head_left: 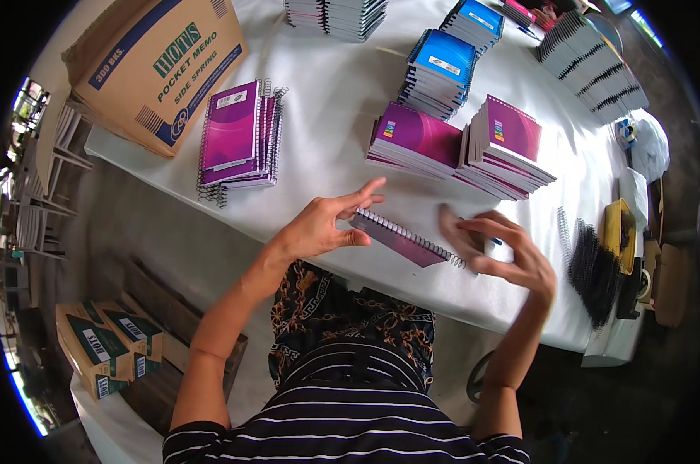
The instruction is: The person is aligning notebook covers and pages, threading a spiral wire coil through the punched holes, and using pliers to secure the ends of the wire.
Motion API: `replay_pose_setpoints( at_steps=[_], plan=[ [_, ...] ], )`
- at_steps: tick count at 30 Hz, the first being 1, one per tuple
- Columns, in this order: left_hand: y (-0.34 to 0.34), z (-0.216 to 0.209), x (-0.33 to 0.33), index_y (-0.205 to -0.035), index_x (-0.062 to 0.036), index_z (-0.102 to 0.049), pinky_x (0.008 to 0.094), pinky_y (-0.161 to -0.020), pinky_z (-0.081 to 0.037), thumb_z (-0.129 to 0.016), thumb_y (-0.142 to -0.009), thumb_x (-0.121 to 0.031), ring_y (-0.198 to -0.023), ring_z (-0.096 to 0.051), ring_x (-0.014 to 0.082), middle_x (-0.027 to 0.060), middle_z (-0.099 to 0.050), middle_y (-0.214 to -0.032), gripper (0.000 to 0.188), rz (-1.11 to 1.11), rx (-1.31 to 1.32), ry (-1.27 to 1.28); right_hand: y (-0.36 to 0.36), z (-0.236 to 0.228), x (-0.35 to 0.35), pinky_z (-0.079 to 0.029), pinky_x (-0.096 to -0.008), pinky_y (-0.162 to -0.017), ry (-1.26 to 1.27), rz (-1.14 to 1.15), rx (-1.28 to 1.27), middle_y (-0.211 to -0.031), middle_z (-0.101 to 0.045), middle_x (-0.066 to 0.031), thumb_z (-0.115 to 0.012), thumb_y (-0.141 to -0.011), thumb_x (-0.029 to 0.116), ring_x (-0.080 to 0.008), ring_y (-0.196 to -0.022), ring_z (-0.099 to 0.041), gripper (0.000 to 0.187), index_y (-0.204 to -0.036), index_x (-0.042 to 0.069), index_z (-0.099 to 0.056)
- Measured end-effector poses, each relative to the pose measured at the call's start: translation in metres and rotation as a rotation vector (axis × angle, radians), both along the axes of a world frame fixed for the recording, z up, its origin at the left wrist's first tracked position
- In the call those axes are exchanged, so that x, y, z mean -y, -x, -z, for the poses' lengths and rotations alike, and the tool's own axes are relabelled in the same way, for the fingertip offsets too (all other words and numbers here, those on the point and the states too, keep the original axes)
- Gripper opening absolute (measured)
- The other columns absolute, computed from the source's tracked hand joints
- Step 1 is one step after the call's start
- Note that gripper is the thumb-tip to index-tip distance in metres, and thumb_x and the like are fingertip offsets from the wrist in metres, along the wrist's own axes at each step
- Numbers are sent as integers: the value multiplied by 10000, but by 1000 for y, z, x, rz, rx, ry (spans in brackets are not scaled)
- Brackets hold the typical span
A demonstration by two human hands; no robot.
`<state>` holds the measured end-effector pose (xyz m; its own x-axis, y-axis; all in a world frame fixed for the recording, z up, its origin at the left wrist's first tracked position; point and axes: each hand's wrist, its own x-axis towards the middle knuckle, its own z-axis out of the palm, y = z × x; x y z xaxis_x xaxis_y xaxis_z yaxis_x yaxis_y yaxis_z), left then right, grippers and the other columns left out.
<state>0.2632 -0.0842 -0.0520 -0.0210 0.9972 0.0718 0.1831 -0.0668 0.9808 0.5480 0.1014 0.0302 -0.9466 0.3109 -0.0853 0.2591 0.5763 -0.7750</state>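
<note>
"Evidently unfinished?"

"Partly done, it appears: coil-bound notebooks (230, 127) lie left of centre on the desk (327, 116). At centre, the left hand (319, 226), fingers pinching, holds one end of a coiled purple notebook (404, 241); the blurred right hand (518, 251) curls by its other end, finger grip impossible to tell. Seemingly uncoiled purple piles (427, 139) sit right of centre, black coils (594, 267) far right."

"Any lettering?"

"Bold blue and green print on the carton (164, 62), upper left; a white label (232, 99) on the bound pile."
</note>
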Motion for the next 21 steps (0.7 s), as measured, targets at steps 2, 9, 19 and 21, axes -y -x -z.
replay_pose_setpoints(
  at_steps=[2, 9, 19, 21],
  plan=[
    [5, 5, -7, -1432, -170, -505, 439, -1108, -415, -705, -843, -423, -1306, -531, 292, 128, -616, -1341, 672, 68, -46, -15, -48, -12, -7, -476, -387, -884, -55, 204, 28, -1105, -616, -158, -735, -807, 535, -291, -988, -617, 664, -1233, 31, -657],
    [-3, 16, -15, -1321, -133, -629, 416, -1143, -378, -743, -837, -276, -1306, -536, 275, 50, -651, -1308, 518, 215, 1, -171, -52, 20, 32, -343, -432, -1058, -795, 705, -71, -1289, -576, -113, -736, -812, 65, -295, -1261, -492, 374, -1178, 122, -685],
    [-15, 13, -3, -1369, -142, -590, 408, -1116, -403, -697, -871, -368, -1318, -519, 281, 69, -654, -1299, 557, 100, -58, -77, 50, 47, 96, -389, -441, -948, -703, 382, -247, -1054, -614, -76, -732, -791, 90, -270, -1010, -581, 288, -1054, 52, -619],
    [-18, 13, -2, -1371, -139, -589, 412, -1107, -406, -687, -874, -410, -1309, -525, 282, 87, -650, -1304, 574, 66, -13, -64, 41, 53, 84, -393, -433, -945, -500, 539, -356, -1097, -615, -105, -719, -808, 68, -293, -1038, -575, 310, -1094, 41, -603]
  ],
)
